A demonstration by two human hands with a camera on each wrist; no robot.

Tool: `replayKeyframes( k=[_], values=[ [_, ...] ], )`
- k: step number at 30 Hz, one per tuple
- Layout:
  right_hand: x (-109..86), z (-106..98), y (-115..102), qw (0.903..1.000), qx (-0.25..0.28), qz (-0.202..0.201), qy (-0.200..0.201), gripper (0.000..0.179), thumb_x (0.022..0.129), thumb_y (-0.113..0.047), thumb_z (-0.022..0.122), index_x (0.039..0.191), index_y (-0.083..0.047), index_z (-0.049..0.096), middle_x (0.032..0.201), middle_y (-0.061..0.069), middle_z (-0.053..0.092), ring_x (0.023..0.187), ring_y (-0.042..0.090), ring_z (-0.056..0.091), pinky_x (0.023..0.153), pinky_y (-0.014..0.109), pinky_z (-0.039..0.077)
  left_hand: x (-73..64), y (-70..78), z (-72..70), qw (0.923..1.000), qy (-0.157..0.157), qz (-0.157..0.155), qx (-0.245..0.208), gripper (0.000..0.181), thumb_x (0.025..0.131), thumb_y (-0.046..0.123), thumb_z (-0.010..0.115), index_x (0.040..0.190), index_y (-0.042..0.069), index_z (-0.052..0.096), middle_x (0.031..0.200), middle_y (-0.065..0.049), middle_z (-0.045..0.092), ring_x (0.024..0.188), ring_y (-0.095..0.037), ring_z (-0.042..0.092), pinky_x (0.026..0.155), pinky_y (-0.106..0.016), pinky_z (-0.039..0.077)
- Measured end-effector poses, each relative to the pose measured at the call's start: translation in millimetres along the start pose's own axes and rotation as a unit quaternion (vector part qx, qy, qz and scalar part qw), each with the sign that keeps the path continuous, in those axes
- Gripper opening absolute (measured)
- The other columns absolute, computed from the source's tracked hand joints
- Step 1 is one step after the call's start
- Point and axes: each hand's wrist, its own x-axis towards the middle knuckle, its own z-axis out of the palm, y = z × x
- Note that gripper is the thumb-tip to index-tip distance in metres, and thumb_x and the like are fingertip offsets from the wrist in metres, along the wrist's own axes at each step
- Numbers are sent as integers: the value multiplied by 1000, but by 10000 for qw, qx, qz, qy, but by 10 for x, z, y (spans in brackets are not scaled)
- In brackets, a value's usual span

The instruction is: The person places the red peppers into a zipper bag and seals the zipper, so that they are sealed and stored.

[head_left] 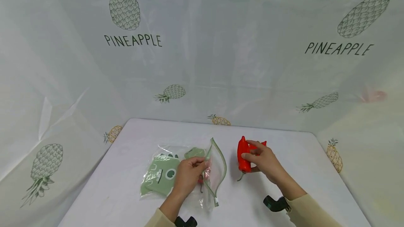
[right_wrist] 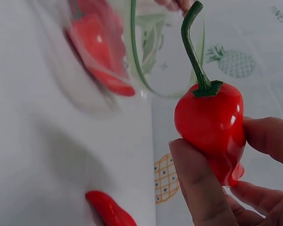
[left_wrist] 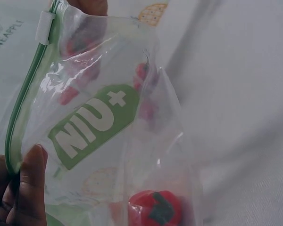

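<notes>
Left hand (head_left: pixel 188 175) pinches clear bag (left_wrist: pixel 99 125) at green edge (bagged pepper (right_wrist: pixel 96 42) showing through); right hand (head_left: pixel 266 162) grips red pepper (right_wrist: pixel 211 117), another pepper (right_wrist: pixel 111 209) on white table (head_left: pixel 120 178).

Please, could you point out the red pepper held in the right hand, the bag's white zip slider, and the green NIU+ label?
Red pepper (right_wrist: pixel 210 123), right wrist view: middle of its rounded body.
Zip slider (left_wrist: pixel 45 28), left wrist view: its white side.
NIU+ label (left_wrist: pixel 95 125), left wrist view: its middle.

"NIU+" is printed in white on the green label (left_wrist: pixel 93 126) of the clear bag (left_wrist: pixel 111 157); in the head view, "PINEAPPLE" is lettered twice in dark capitals on the pale backdrop (head_left: pixel 227 66).
</notes>
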Motion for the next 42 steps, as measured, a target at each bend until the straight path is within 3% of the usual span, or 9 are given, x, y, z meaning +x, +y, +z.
replayKeyframes(
  k=[7, 15, 26, 32, 42],
  values=[
    [-46, 190, -123, 9996, 141, -3, -258, 70, 93, -14, 80, 155, -6, 48, 121, 23, 61, 99, 33, 70, 67, 49, 66, 0, 7, -20, 9999, -23, 130, 84, 27, 95, 20, 79, 114, 1, 80, 86, -8, 76, 63, -15, 69, 53, -31, 61],
    [-86, 379, -254, 9973, 115, -82, -716, 71, 91, -16, 82, 153, -5, 51, 123, 23, 66, 96, 30, 72, 66, 49, 66, -23, 26, -42, 9994, -15, 169, 305, 27, 95, 22, 80, 116, 5, 81, 89, -6, 77, 68, -14, 68, 55, -32, 62],
    [-92, 509, -314, 9922, 40, -76, -1244, 73, 90, -18, 83, 152, 0, 49, 109, 18, 67, 90, 26, 73, 64, 48, 66, -51, 69, -36, 9991, -128, 12, 412, 24, 98, 24, 77, 118, 12, 82, 92, -1, 78, 69, -13, 69, 57, -31, 63],
    [-80, 550, -330, 9913, -19, -39, -1318, 71, 91, -17, 82, 152, 1, 50, 107, 17, 69, 88, 25, 74, 64, 48, 66, -65, 108, -16, 9989, -186, 98, 410, 24, 97, 25, 78, 117, 14, 82, 91, -2, 78, 68, -16, 69, 56, -29, 62],
    [-39, 618, -328, 9915, -103, 110, -1289, 70, 91, -17, 80, 151, 2, 50, 105, 16, 70, 85, 24, 75, 64, 45, 66, -127, 191, 52, 9982, -440, 174, 371, 24, 96, 25, 80, 115, 11, 83, 89, -3, 78, 61, -9, 58, 52, -27, 59]
  ],
)
